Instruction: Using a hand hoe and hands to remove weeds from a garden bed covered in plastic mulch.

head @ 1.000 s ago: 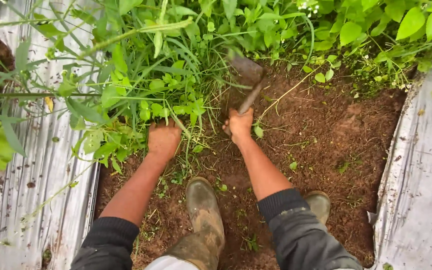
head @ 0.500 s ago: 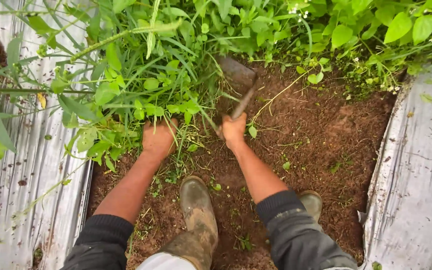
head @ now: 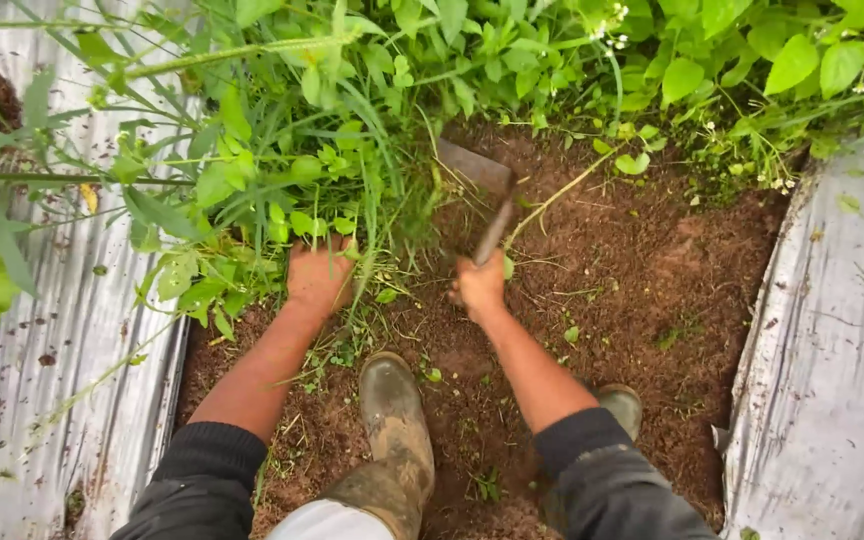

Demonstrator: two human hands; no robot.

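Head view: the right hand [head: 479,287] is closed in a full fist around the handle of a short hand hoe [head: 482,195], whose flat metal blade sits tilted at the foot of the weed clump [head: 322,170], touching the stems where they meet the soil. The left hand [head: 319,275] is closed on the base of the same weed clump, fingers buried among the grass blades and low leaves, so how tightly they curl cannot be told. Both forearms are bare below dark pushed-up sleeves [head: 202,480]. A mud-caked rubber boot [head: 392,420] stands between the arms on the bare brown soil strip [head: 652,290]; a second boot [head: 620,405] shows partly behind the right forearm. Silver plastic mulch sheeting [head: 832,340] flanks the soil strip on both sides, spattered with dirt on the left. No package, label or sign shows. Against the frames before: the hoe blade, previously raised above the greenery, now lies lower and closer to the soil at the weed base; the left hand has kept its grasp on the clump, and the boot between the arms has kept its place.
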